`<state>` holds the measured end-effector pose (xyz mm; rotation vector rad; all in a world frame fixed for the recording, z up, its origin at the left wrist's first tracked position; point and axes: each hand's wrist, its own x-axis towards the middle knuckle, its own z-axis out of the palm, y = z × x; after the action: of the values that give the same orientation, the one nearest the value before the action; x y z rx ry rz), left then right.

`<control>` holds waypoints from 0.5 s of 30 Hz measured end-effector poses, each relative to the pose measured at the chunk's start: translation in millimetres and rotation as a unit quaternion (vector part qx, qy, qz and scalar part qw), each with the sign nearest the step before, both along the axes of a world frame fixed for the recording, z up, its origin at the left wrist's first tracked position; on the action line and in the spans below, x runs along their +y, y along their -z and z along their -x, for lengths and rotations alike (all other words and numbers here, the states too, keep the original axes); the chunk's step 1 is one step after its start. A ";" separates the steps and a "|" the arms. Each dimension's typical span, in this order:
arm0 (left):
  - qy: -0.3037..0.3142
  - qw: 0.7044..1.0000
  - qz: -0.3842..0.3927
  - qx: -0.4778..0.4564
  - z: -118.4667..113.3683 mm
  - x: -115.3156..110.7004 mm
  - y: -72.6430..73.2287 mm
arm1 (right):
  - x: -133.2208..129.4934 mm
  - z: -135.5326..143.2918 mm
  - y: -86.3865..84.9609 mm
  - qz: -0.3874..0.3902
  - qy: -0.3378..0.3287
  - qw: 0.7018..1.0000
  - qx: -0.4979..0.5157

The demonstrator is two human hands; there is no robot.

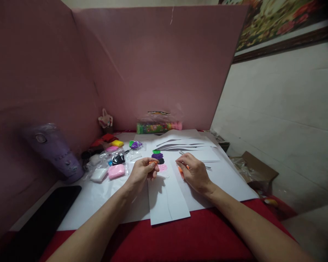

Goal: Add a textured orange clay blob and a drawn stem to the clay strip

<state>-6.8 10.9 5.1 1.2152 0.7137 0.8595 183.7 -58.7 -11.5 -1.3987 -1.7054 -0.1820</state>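
Observation:
My left hand (146, 169) is closed, with a small bit of orange modelling clay (153, 163) pinched between thumb and fingers. It hovers over a narrow white sheet (168, 203) that bears a thin drawn line. Flattened patches of clay run down this sheet: green (156, 151), purple (156, 156), black (161, 161) and pink (162, 167). To the right, my right hand (192, 171) is curled with thumb and fingertips together. A larger piece of orange clay (181, 171) shows under its fingers, partly hidden by them.
Bagged clay, including a pink pack (116, 171) and a white pack (99, 175), lies at left beside a purple tumbler (56, 153). A dark phone-like slab (62, 203) is nearer. Behind are stacked paper sheets (186, 140) and a colourful tube pack (158, 127). A cardboard box (258, 167) stands right.

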 end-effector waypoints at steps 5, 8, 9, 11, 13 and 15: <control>-0.003 1.000 0.005 -0.018 -0.8 0.6 0.7 | 0.2 -0.1 0.7 -0.001 -0.002 1.000 0.003; -0.013 1.000 -0.013 0.006 -1.4 0.2 0.4 | 0.5 -0.4 0.7 0.000 -0.002 1.000 0.008; -0.013 1.000 -0.014 0.010 -1.5 -0.1 0.2 | 0.7 -0.5 0.8 0.000 -0.001 1.000 0.008; -0.009 1.000 -0.003 -0.002 -1.9 -0.9 -0.1 | 1.0 -0.7 0.9 0.000 -0.003 1.000 0.006; 0.001 1.000 0.009 -0.023 -2.4 -1.7 -0.2 | 1.0 -0.8 1.0 0.000 -0.003 1.000 0.003; 0.011 0.999 0.012 -0.033 -2.5 -1.9 0.3 | 0.8 -0.8 1.1 0.002 -0.002 1.000 0.001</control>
<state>-4.4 9.0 4.8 1.1654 0.6549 0.8659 184.5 -57.9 -12.6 -1.3967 -1.7072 -0.1742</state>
